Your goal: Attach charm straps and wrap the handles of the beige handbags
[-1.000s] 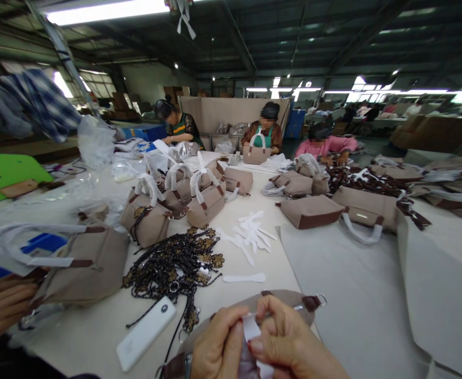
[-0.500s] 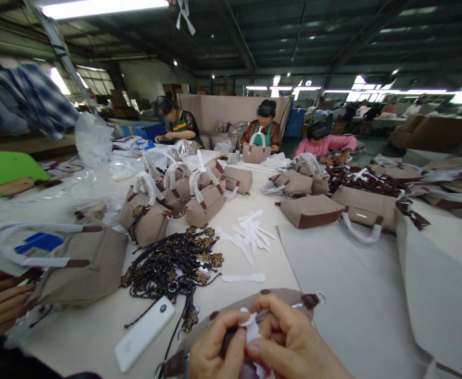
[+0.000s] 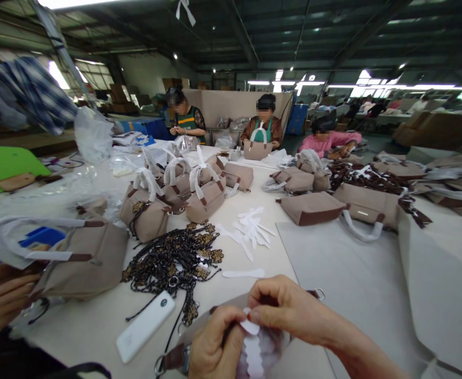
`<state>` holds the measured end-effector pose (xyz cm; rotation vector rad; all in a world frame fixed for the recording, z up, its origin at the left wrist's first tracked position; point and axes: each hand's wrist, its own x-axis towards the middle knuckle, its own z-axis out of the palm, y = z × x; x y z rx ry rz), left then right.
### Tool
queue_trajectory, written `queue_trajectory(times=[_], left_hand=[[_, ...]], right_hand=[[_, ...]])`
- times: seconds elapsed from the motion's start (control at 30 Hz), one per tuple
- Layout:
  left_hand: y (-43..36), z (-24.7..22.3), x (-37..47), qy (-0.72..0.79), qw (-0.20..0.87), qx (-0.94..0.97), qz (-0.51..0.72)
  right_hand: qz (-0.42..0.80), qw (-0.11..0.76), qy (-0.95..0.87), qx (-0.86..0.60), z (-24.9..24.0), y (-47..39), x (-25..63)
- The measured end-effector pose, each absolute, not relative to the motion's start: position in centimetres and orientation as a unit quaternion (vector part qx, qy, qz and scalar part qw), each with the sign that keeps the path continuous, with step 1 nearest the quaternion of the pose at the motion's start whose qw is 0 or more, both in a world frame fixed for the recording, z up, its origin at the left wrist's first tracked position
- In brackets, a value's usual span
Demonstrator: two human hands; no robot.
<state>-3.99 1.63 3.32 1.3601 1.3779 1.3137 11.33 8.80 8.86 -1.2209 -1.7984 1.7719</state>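
Pinching a white scalloped paper strip (image 3: 250,342) at the bottom centre of the frame, the left hand (image 3: 215,347) and right hand (image 3: 290,313) press fingertips together over the end of a beige bag (image 3: 215,329) lying on the table (image 3: 254,263). Judging by this, the wrapping of the bag's brown strap end is under way; next the strip needs folding snugly. Lower left lies a white power bank (image 3: 146,326), above it a heap of beaded cords (image 3: 171,260). At far left a co-worker's hand (image 3: 0,302) touches another bag (image 3: 84,258).

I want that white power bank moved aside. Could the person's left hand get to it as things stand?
Probably yes. The white power bank lies flat on the table just left of the left hand, with only thin black cords beside it. But that hand is pinching a white strip on a bag and would have to let go.
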Motion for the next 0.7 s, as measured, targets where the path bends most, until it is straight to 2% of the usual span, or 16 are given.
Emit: queue_trajectory(times=[0.07, 0.17, 0.3, 0.47, 0.57, 0.7], left_hand=[[1.8, 3.5, -4.1, 0.545, 0.386, 0.535, 0.518], [2.2, 4.0, -4.2, 0.554, 0.371, 0.529, 0.525], [2.9, 4.6, -4.6, 0.512, 0.368, 0.559, 0.538], [3.5, 5.0, -5.2, 0.422, 0.320, 0.639, 0.558], [3.8, 5.2, -5.6, 0.354, 0.284, 0.729, 0.513], [4.2, 5.1, -5.9, 0.317, 0.266, 0.782, 0.466]], right_hand=[[0.591, 0.170, -0.658, -0.434, 8.7, 8.8, 11.1], [0.523, 0.236, -0.696, -0.431, 8.6, 8.5, 10.6], [0.363, 0.323, -0.787, -0.381, 8.6, 7.8, 10.2], [0.203, 0.374, -0.857, -0.291, 9.4, 7.8, 9.8], [0.167, 0.403, -0.857, -0.275, 10.2, 8.1, 9.6], [0.191, 0.441, -0.818, -0.316, 10.9, 8.6, 9.3]])
